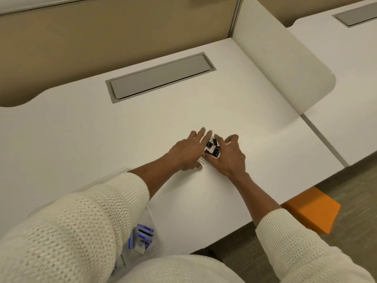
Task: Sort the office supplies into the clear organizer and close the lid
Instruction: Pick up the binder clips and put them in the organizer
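Several black binder clips lie bunched in a small heap on the white worktop, a little right of its middle, and I can make out a few silvery paper clips at the near edge of the heap. I have both hands cupped around this pile. My left hand lies flat on the worktop, its fingers spread and stretched forward along the heap's left side, touching it. My right hand closes in from the other side with its fingers curled and slightly apart over the clips; I cannot tell whether any clip is actually pinched. The clear organizer sits at the near left edge of the worktop, mostly hidden under my left cream knitted sleeve. In the part of it that shows, small blue and white boxes are stacked together. Further back, a grey hatch cover is set flush into the worktop. A pale divider panel stands along the right side, with another desk beyond it. An orange block shows below the worktop's right front corner.
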A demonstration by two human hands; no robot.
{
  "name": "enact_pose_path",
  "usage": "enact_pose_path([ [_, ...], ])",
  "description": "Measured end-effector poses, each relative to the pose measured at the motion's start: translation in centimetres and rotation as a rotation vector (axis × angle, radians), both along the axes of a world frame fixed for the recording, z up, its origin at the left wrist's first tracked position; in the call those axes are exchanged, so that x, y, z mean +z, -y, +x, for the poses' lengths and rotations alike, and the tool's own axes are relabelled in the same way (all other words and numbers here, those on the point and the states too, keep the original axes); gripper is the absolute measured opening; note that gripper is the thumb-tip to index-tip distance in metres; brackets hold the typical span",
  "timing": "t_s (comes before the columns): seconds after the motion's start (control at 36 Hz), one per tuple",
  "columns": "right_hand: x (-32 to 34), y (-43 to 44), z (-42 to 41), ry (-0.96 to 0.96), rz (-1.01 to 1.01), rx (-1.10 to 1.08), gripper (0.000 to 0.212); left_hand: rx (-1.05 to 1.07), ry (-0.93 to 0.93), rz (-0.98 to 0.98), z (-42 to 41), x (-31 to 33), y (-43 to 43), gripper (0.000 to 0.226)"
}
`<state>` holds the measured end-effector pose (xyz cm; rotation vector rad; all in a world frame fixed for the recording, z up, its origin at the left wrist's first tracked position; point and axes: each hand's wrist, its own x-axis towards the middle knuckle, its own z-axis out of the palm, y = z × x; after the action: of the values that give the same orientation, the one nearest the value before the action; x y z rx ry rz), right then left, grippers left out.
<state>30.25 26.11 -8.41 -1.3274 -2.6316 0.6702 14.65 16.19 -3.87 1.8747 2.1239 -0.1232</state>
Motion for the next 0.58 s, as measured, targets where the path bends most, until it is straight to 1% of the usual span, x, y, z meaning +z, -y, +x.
enact_pose_path([
  [0.11,-0.5,0.2,0.0,0.019,0.088,0.035,0.064,-0.030,0.060,-0.005,0.2,-0.8,-1.1,0.125],
  [0.17,-0.8,0.3,0.1,0.007,0.130,0.036,0.056,-0.015,0.111,0.006,0.4,-1.1,-1.5,0.113],
  [0.19,-1.0,0.4,0.2,0.000,0.151,0.040,0.053,0.001,0.132,0.025,0.5,-1.2,-1.6,0.099],
  [0.28,-1.4,0.8,0.4,-0.009,0.220,0.040,0.043,0.023,0.146,0.091,0.4,-1.7,-1.8,0.045],
  [0.31,-1.5,1.0,0.5,-0.009,0.245,0.036,0.040,0.030,0.152,0.101,0.3,-1.9,-1.7,0.033],
  [0.33,-1.6,1.1,0.5,-0.009,0.271,0.031,0.036,0.035,0.159,0.110,0.2,-2.1,-1.6,0.025],
  [0.44,-2.3,1.6,0.6,0.025,0.397,0.045,0.021,0.046,0.179,0.140,0.0,-2.6,-1.0,0.017],
  [0.53,-2.9,1.6,0.7,0.068,0.487,0.084,0.024,0.060,0.173,0.139,0.1,-2.8,-0.6,0.015],
  [0.58,-3.0,1.5,0.7,0.065,0.505,0.094,0.025,0.074,0.165,0.134,0.3,-2.8,-0.3,0.017],
])
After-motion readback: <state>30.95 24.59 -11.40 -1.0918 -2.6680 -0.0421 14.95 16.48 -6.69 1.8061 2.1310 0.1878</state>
